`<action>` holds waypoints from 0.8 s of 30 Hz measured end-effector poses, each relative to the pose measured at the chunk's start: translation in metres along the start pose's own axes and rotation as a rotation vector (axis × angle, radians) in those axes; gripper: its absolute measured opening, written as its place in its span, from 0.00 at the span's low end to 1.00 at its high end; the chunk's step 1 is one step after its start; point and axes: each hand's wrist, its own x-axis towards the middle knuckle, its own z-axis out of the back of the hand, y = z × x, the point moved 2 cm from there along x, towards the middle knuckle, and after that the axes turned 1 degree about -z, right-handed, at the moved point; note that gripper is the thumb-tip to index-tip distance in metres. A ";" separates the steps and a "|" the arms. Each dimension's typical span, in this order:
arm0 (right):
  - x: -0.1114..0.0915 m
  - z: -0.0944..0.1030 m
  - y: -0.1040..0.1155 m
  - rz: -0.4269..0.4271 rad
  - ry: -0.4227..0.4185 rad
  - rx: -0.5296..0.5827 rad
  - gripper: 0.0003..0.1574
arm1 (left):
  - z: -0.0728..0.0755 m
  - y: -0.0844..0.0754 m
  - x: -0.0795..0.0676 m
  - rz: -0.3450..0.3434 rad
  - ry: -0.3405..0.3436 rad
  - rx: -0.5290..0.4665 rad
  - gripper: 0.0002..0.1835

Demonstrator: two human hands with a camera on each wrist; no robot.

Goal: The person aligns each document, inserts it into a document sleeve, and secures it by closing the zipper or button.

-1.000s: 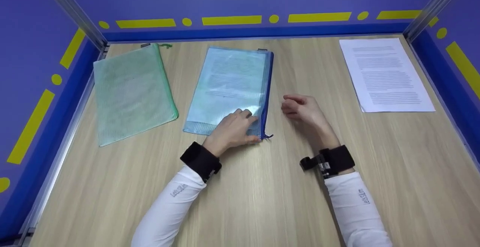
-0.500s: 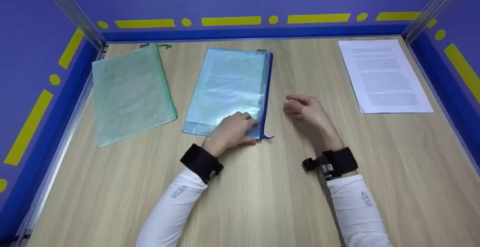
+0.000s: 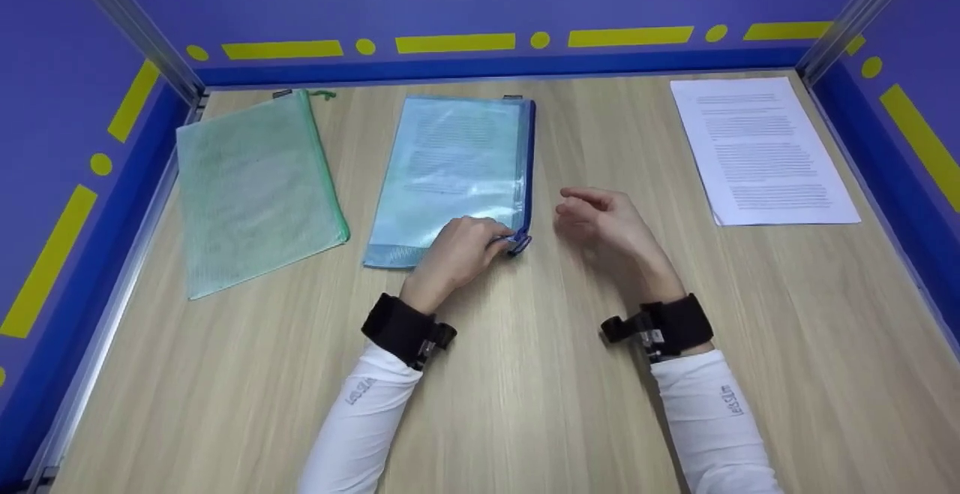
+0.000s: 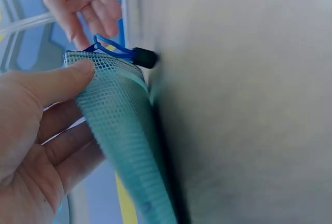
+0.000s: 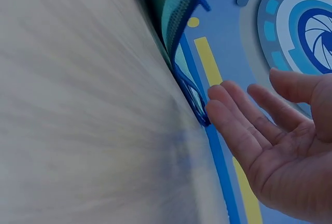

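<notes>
A blue mesh zipper pouch (image 3: 457, 156) with printed paper inside lies mid-table, its dark blue zipper along the right side. My left hand (image 3: 461, 254) pinches its near right corner between thumb and fingers and holds that corner up off the table. In the left wrist view the thumb lies on the mesh (image 4: 111, 94), and a blue cord pull (image 4: 116, 50) with a black end hangs at the corner. To the right of the zipper, my right hand (image 3: 611, 227) hovers with fingers loosely bent and nothing in it. The right wrist view shows that palm (image 5: 280, 156) apart from the pouch.
A green mesh zipper pouch (image 3: 259, 190) lies at the left of the wooden table (image 3: 525, 404). Printed sheets (image 3: 765, 152) rest at the far right. Purple-blue panels (image 3: 480, 6) with yellow marks wall in the back and both sides.
The left hand has gone from resting on the blue pouch's near right corner to pinching and lifting it. The right hand stays nearly in place beside the zipper.
</notes>
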 end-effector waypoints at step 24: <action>0.001 -0.024 0.003 0.131 0.180 -0.240 0.31 | 0.005 -0.002 0.003 -0.019 -0.274 -0.121 0.10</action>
